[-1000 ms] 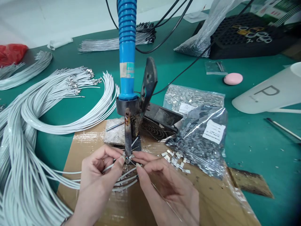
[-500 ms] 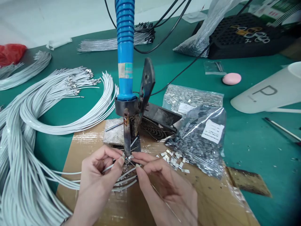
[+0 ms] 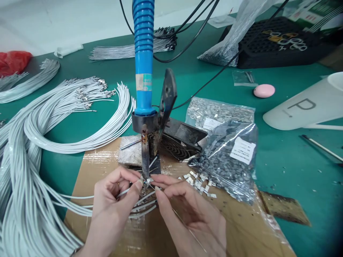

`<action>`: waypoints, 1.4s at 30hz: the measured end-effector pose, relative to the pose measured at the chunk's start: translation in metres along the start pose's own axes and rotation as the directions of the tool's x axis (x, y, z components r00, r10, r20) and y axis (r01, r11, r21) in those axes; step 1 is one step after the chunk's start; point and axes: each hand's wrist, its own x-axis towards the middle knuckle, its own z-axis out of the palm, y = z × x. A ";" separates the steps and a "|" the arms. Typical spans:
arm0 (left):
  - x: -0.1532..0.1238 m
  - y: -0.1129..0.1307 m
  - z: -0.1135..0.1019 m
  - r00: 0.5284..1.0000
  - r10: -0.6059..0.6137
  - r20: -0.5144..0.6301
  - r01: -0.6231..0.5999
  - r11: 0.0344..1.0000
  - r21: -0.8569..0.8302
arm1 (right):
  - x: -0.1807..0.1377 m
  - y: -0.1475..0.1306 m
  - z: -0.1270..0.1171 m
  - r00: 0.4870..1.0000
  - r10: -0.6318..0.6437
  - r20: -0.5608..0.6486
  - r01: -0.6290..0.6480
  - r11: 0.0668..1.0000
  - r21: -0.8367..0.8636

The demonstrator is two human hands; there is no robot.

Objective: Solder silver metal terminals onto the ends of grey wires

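While the left hand (image 3: 111,205) pinches the white wire (image 3: 122,193) near its tip under the blue iron (image 3: 144,64), which suits such a light, bendy thing, the right hand (image 3: 194,217) pinches a thin silver strand (image 3: 184,224).

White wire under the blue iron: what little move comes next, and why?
Probably nudge the solder strand slightly into the iron tip: the left hand pinches the white wire end right there, and the right hand holds the strand touching it.
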 end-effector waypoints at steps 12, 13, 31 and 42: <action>-0.007 0.008 0.011 0.992 0.027 -0.126 -0.006 0.987 0.162 | -0.002 -0.004 0.003 0.996 0.084 -0.036 -0.083 0.996 0.038; -0.008 0.008 0.011 0.991 0.032 -0.133 -0.007 0.983 0.182 | -0.002 -0.004 0.003 0.996 0.086 -0.034 -0.084 0.996 0.037; -0.007 0.007 0.013 0.982 0.085 -0.168 -0.052 0.980 0.191 | -0.001 -0.005 0.004 1.000 0.008 -0.022 -0.008 1.000 0.000; -0.008 0.006 0.013 0.984 0.062 -0.168 -0.030 0.983 0.183 | -0.001 -0.004 0.005 1.000 -0.010 -0.026 0.010 1.000 0.009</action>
